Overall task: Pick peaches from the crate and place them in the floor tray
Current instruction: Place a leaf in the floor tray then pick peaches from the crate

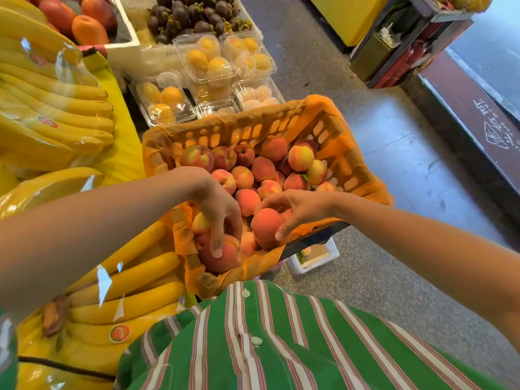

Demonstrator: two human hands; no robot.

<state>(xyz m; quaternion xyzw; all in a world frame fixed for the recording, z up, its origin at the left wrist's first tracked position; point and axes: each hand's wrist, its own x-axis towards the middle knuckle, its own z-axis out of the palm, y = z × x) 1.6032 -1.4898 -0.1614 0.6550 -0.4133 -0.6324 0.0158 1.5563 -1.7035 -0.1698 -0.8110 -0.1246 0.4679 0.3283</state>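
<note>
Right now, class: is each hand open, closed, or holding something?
Left hand: grips a round red-orange peach in the near corner of the orange plastic crate.
Right hand: grips a round orange-red peach.

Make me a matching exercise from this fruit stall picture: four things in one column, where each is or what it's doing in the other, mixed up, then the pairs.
Column one
1. left hand
2. right hand
3. floor tray
4. bananas

Column two
A. white, on the floor below the crate's near edge
B. wrapped in clear plastic, left of the crate
C. holds the rim peach at the crate's near right side
D. grips the corner peach at the crate's near left

Pairs: 1-D, 2-C, 3-A, 4-B
</note>
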